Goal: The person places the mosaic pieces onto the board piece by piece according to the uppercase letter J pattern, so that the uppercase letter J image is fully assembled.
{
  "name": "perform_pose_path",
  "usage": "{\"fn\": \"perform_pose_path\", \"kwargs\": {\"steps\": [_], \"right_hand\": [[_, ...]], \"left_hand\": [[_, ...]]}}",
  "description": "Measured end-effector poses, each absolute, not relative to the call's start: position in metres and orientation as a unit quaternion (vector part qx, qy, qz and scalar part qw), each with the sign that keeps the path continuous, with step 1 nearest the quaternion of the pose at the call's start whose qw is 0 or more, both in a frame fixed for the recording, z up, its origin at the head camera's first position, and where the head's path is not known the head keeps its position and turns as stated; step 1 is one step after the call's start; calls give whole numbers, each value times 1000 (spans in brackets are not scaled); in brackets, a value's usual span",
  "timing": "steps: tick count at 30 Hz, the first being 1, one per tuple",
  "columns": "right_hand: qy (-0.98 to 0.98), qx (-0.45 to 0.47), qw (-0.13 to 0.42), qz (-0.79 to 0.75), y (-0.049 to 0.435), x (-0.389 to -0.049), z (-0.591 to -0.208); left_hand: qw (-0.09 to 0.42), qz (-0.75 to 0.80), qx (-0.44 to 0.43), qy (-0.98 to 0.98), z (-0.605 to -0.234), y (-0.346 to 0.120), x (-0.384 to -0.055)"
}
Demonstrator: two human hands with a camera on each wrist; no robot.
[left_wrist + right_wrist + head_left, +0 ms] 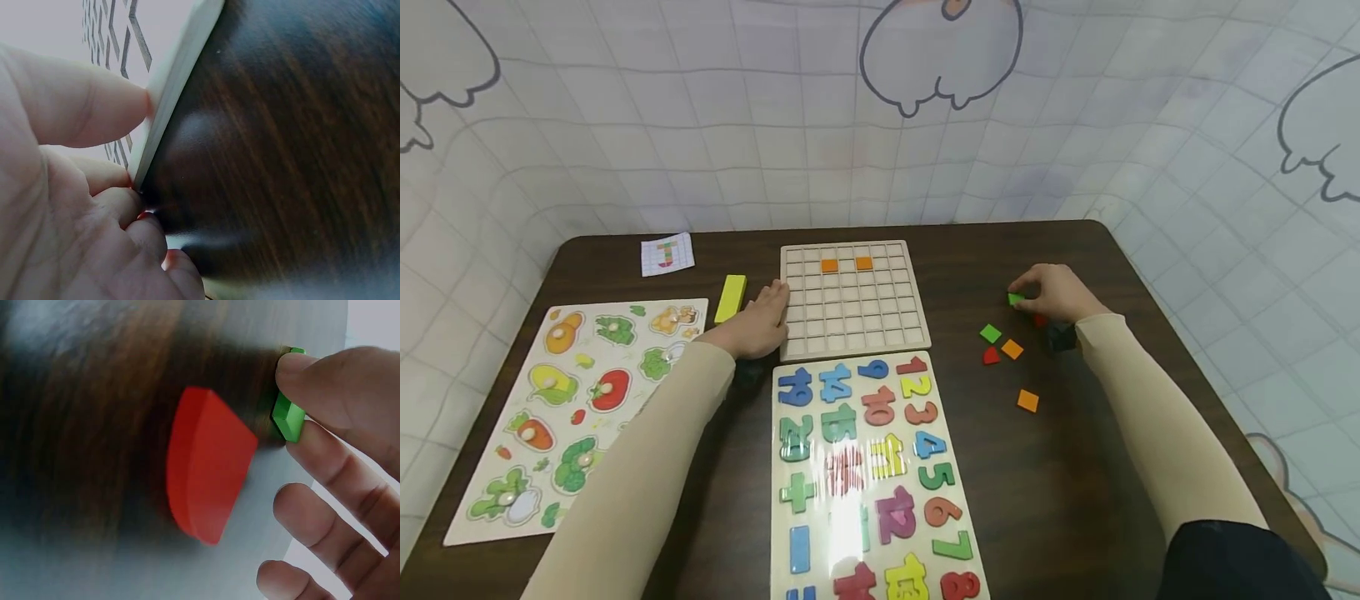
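A pale wooden grid board [853,304] lies at the back middle of the table, with two orange squares [830,266] in its upper rows. My left hand [754,323] rests at the board's left side, fingers stretched forward. In the left wrist view its thumb and fingertips touch the board's edge [169,94]. Out to the right, my right hand [1054,292] pinches a small green block [289,417] between thumb and index finger, low over the table. Close by that hand is a red piece [209,465] with one curved side, partly hidden in the head view.
A green tile [991,333], a red piece [991,356] and two orange tiles [1027,401] lie loose at right. A number puzzle [831,450] adjoins the grid board's front. At left are a vegetable puzzle [617,354], a yellow block [731,298] and a letter card [667,254].
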State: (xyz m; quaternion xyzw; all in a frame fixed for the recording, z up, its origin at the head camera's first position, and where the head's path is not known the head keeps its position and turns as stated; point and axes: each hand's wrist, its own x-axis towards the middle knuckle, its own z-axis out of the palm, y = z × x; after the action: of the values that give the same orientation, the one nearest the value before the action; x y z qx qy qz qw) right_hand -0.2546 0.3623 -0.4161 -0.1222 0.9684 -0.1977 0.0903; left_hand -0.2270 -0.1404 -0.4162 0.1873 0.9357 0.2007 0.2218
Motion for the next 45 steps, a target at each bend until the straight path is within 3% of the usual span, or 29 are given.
{"fn": "perform_pose_path", "kwargs": {"steps": [10,23,45], "right_hand": [[960,-163,72,-214,343,-267,-426],[951,-216,63,-212,254,-309,-408],[947,-199,95,-232,158,-330,-410]], "left_hand": [[219,209,183,935,-421,-133,-227],[208,210,176,939,-422,-126,-227],[213,206,174,939,-425,-106,-221]]}}
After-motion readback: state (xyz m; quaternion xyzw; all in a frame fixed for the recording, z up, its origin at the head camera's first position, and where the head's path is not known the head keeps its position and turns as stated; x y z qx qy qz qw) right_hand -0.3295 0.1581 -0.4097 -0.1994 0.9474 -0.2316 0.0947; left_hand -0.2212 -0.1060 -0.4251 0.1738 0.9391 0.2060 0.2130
